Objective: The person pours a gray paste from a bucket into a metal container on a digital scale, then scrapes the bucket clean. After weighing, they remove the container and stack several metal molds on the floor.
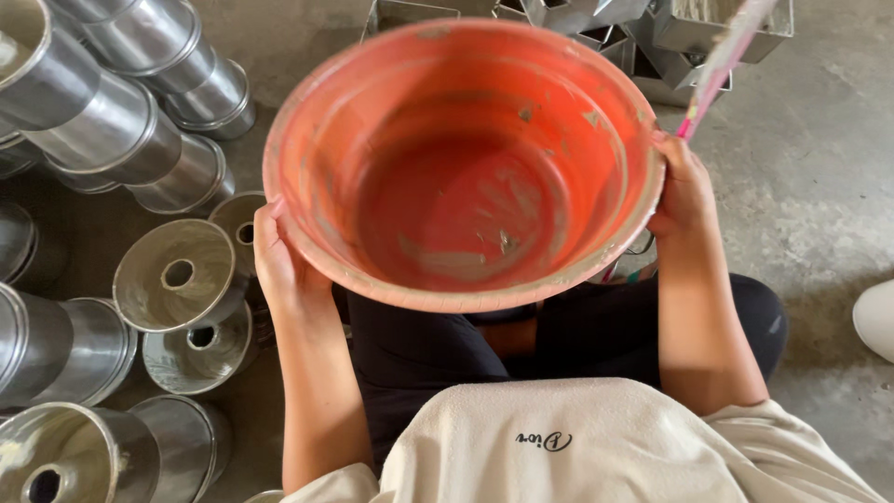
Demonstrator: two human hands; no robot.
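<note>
A large orange plastic basin (596, 140), smeared with dried pale batter, is held up in front of me over my lap. My left hand (279, 265) grips its rim at the lower left. On the right side my right hand (684, 186) holds the rim, and a pink and white stick-like tool (722, 61) rises from between its fingers toward the upper right. The basin's inside holds nothing but smears. My dark trousers and cream shirt show below it.
Stacks of shiny metal ring-cake moulds (177, 275) with centre tubes lie on the concrete floor at my left. Square metal tins (698, 28) stand at the back right. A white shoe (877, 317) shows at the right edge.
</note>
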